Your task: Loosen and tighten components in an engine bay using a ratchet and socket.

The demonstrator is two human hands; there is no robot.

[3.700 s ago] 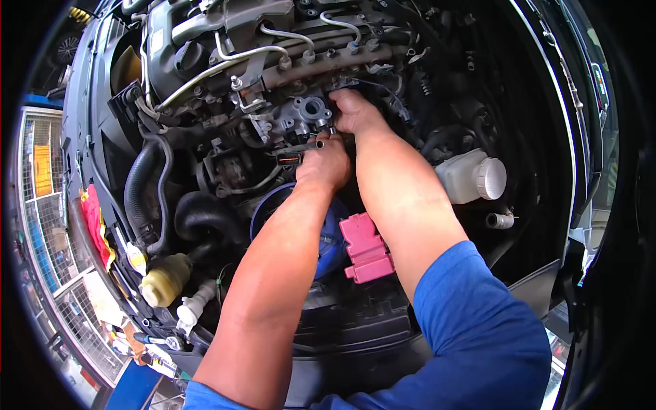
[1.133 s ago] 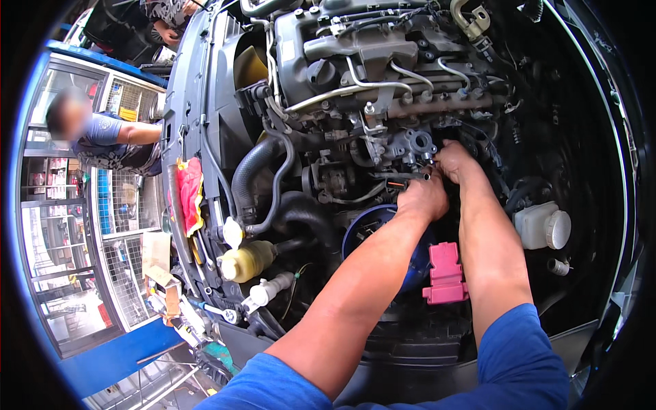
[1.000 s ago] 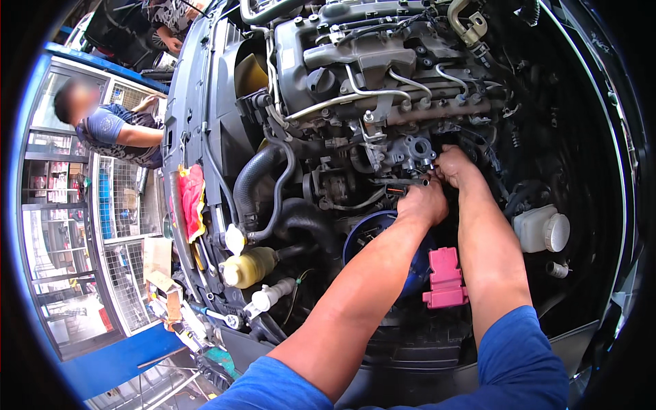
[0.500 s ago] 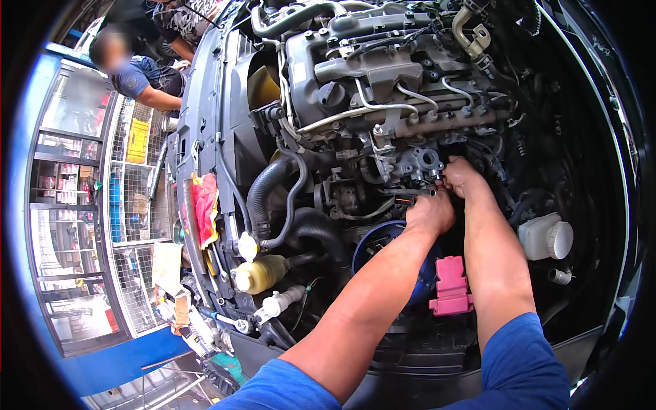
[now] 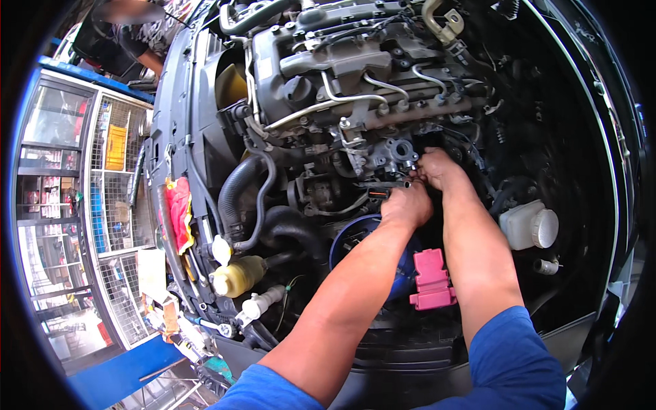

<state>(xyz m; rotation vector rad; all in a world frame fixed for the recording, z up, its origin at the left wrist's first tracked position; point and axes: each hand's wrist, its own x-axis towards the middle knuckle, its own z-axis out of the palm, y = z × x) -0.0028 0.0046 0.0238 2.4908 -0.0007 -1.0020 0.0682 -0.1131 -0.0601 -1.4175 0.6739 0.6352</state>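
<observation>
Both of my hands work close together in the engine bay, below a metal housing (image 5: 395,156) with a round port. My left hand (image 5: 408,205) is closed, its fingers curled away from view. By its knuckles, a dark piece with an orange stripe (image 5: 378,194) sticks out, and a small metal tube end (image 5: 408,182) shows above it. Just right of the housing, my right hand (image 5: 439,168) has its fingers bent down and pressed together near the left fingertips. What either hand grips is hidden. The engine (image 5: 355,75) rises beyond them.
A blue round bowl (image 5: 339,253) with small parts sits below my left forearm, beside a pink plastic cover (image 5: 430,277). A white reservoir (image 5: 523,225) stands right, a yellowish one (image 5: 239,275) left. A ratchet (image 5: 217,328) and red cloth (image 5: 179,212) lie left. Another person (image 5: 137,41) is far left.
The whole view has shifted, so the engine and my hands appear farther left and slightly higher. My hands stay at the same spot by the housing. The person at the far left has changed posture.
</observation>
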